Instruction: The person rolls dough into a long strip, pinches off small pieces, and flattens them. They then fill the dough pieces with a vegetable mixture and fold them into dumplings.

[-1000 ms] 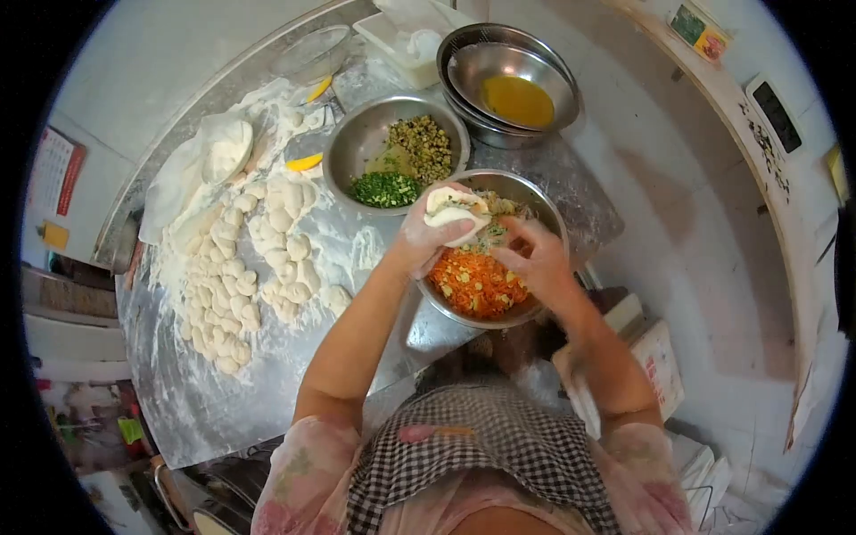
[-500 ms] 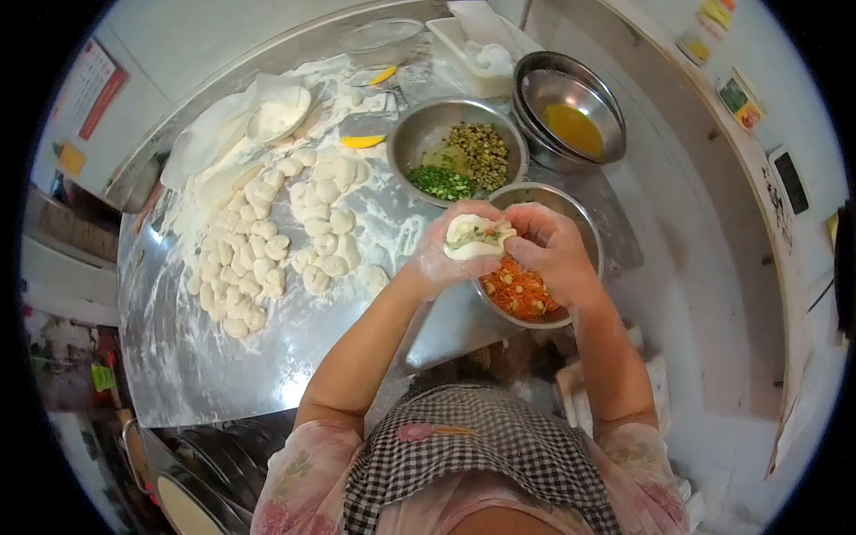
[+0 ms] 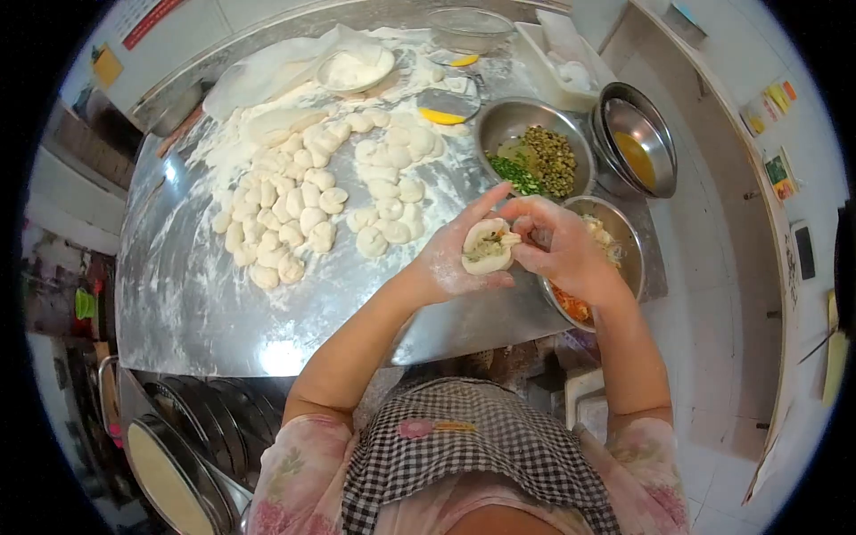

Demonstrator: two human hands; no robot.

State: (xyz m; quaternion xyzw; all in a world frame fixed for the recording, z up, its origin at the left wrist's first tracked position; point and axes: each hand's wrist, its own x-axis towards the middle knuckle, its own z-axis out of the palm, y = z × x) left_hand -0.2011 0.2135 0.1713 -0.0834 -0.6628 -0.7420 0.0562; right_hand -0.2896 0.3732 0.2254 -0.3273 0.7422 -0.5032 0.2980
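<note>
A filled dough wrapper [image 3: 486, 249] rests in the palm of my left hand [image 3: 450, 259], with green and orange filling showing at its open middle. My right hand [image 3: 557, 247] pinches the pleated right edge of the wrapper between thumb and fingers. Just beyond my hands is a steel bowl [image 3: 499, 116] with chopped greens and diced filling. Partly behind my right hand, a second bowl [image 3: 631, 234] holds orange shreds and pale filling. To the left, several dough pieces [image 3: 290, 214] lie on the floured steel table [image 3: 192, 312].
Nested steel bowls [image 3: 662, 169] with yellow liquid stand at the right, near a white tub [image 3: 544, 67]. Farther back are a flour bowl [image 3: 355, 71], a clear bowl [image 3: 471, 31] and a yellow-edged scraper [image 3: 441, 116]. Stacked dark pans [image 3: 209, 423] stand below the table at the left.
The view has shifted left, so the table's contents appear farther right. The wrapper is tilted more upright in my left hand, and its pleated edge is now gathered at my right fingertips.
</note>
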